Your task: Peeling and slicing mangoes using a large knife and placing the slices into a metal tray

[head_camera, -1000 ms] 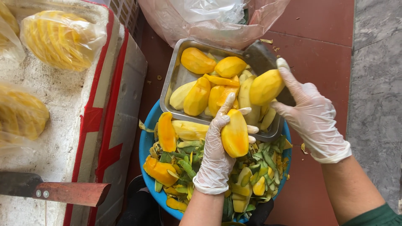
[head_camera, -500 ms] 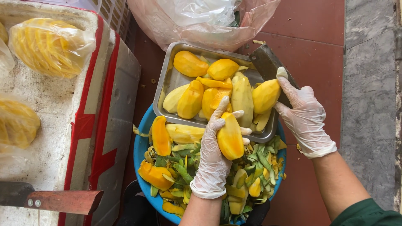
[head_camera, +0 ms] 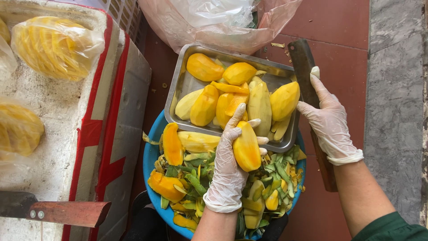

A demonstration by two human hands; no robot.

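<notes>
My left hand (head_camera: 228, 167), in a thin white glove, grips a peeled yellow mango half (head_camera: 246, 146) over a blue basin (head_camera: 151, 154) full of green peels and mango scraps. My right hand (head_camera: 329, 120), also gloved, holds a cleaver (head_camera: 304, 67) with a wooden handle; the blade stands along the right edge of a metal tray (head_camera: 183, 85). The tray rests across the basin's far rim and holds several peeled mango pieces. One peeled piece (head_camera: 284, 100) lies at the tray's right end, just left of the blade.
A white foam box (head_camera: 53, 107) with red tape stands at left, carrying clear bags of cut yellow fruit (head_camera: 53, 47). A second cleaver with a wooden handle (head_camera: 67, 213) lies on it at lower left. A clear plastic bag (head_camera: 218, 22) sits behind the tray. Red tiled floor lies to the right.
My right hand has let the mango piece drop into the tray's right end and swung the cleaver upright along the tray's edge. My left hand stays put with its mango half.
</notes>
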